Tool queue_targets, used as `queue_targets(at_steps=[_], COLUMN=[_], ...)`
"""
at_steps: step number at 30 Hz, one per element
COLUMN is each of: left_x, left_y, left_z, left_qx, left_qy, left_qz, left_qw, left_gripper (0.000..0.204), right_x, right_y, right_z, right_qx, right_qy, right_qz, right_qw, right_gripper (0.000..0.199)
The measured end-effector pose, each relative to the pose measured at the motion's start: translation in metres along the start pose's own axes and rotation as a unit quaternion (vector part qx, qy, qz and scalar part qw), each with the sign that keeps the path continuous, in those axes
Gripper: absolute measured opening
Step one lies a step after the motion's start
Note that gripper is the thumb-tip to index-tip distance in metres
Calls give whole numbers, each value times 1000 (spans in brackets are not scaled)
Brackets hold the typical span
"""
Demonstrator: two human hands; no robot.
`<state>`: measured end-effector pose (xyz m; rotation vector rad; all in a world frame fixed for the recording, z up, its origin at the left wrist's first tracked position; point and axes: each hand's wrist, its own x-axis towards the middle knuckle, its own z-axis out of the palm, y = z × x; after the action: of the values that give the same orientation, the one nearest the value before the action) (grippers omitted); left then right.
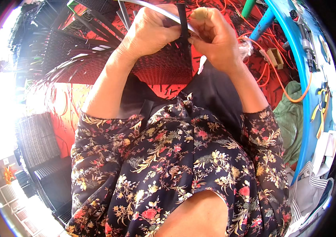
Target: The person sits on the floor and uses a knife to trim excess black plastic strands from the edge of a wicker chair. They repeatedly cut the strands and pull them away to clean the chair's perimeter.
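Note:
Both hands meet at the top of the view over a dark woven wicker piece with loose strands at its left side. My left hand is closed, its thumb and forefinger pressed against a flat black strip that stands upright. A long white strip slants down across the left hand and behind the black strip toward my right fingers. My right hand is curled with thumb and fingers at the white strip's lower end; the exact grip is partly hidden. A pale covering wraps one right fingertip.
Red flooring is littered with dark offcuts. At right, a blue-edged table carries a tool with an orange hose and yellow-handled cutters. A small cardboard box and green sack lie nearby. Dark stacked strips stand left.

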<state>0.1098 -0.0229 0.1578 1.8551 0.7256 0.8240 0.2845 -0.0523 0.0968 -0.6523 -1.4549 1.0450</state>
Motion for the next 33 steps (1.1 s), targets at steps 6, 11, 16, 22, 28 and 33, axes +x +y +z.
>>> queue_targets(at_steps=[6, 11, 16, 22, 28, 33], left_x=[-7, -9, -11, -15, -17, -22], left_y=[12, -5, 0, 1, -5, -5], left_z=[-1, 12, 12, 8, 10, 14], left_qx=[327, 371, 371, 407, 419, 462], left_qy=[-13, 31, 30, 46, 74, 76], left_qz=[86, 166, 158, 152, 176, 158], left_qw=[941, 913, 915, 899, 888, 869], left_gripper=[15, 19, 19, 19, 19, 20], right_x=[3, 5, 3, 2, 0, -2], right_y=[4, 16, 25, 22, 25, 22], right_z=[-1, -6, -8, 1, 7, 7], right_qx=[-29, 48, 58, 53, 67, 34], right_qy=[19, 25, 18, 57, 90, 88], right_qz=[6, 18, 12, -5, -46, -39], right_qw=[999, 998, 998, 997, 993, 995], right_gripper=[44, 44, 44, 42, 35, 37])
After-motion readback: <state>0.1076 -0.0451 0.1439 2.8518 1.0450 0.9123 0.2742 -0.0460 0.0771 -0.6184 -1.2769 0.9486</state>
